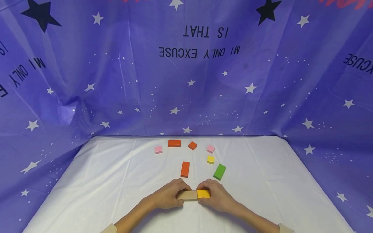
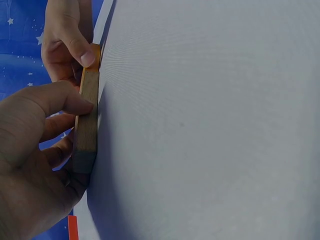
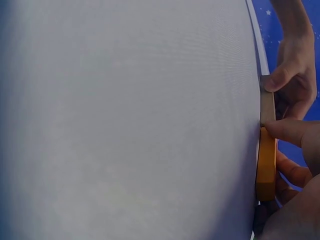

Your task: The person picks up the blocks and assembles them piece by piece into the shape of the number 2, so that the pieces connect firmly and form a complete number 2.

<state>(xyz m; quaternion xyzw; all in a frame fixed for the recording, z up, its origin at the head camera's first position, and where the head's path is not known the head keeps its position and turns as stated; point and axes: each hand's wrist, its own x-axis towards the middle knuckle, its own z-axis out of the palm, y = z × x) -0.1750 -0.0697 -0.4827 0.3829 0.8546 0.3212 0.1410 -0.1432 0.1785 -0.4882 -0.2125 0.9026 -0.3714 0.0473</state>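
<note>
Between thumb and fingers my left hand grips a plain wooden block, long and flat, near the front of the table. My right hand pinches a yellow-orange block the same way. The two blocks lie end to end, their short faces touching. In the left wrist view the wooden block runs up to the orange one. From the right wrist, the orange block shows in front, with the wooden block beyond it.
Past the hands lie a red block, a green block and a small yellow block. Farther back are another red block, a small red block and pink blocks. A purple starry cloth hangs behind the white table.
</note>
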